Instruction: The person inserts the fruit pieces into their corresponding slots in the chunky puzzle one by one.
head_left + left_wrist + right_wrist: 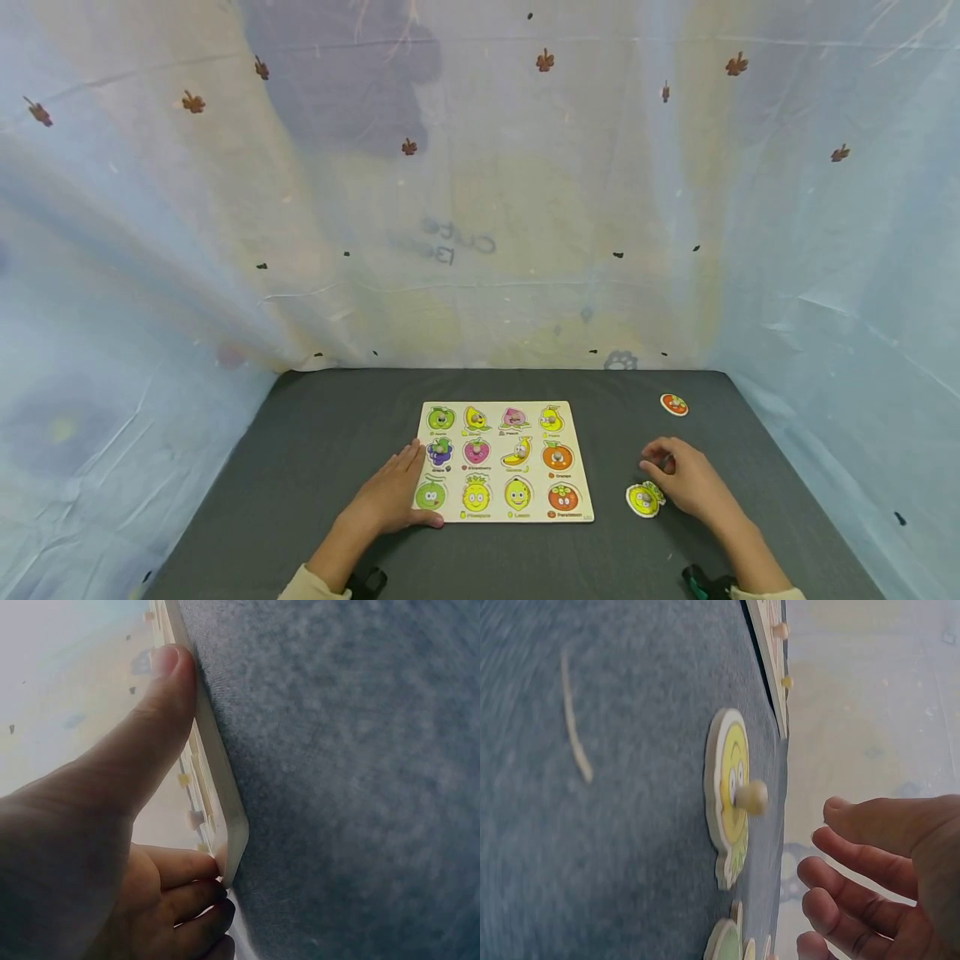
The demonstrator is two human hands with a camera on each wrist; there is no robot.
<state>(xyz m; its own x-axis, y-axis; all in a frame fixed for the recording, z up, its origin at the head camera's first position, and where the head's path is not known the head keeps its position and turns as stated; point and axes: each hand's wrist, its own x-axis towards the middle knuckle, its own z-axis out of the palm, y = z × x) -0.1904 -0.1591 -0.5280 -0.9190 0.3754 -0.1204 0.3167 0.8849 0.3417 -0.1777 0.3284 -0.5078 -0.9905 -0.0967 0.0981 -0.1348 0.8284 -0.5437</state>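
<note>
Head view shows a flat wooden puzzle board [504,461] lying on a dark grey felt-like mat [315,450], its rounded cut-outs filled with glossy cartoon fruit pieces, each with a small peg. At the board's near left corner rests the left hand [393,497], fingers straight and close together along the left edge, thumb laid along the near edge. The left wrist view shows the board's pale, smooth rim with a rounded corner, thumb pressed flat against it. The right hand [690,479] hovers to the right of the board with fingers loosely bent and slightly spread, holding nothing as far as the blurred right wrist view lets one judge. Just beside it on the mat lies a yellow piece [643,499] with a rounded wooden knob; an orange piece [673,404] lies farther back, well apart. Thin, wrinkled pale fabric [480,208] with small leaf prints hangs around the mat.
</note>
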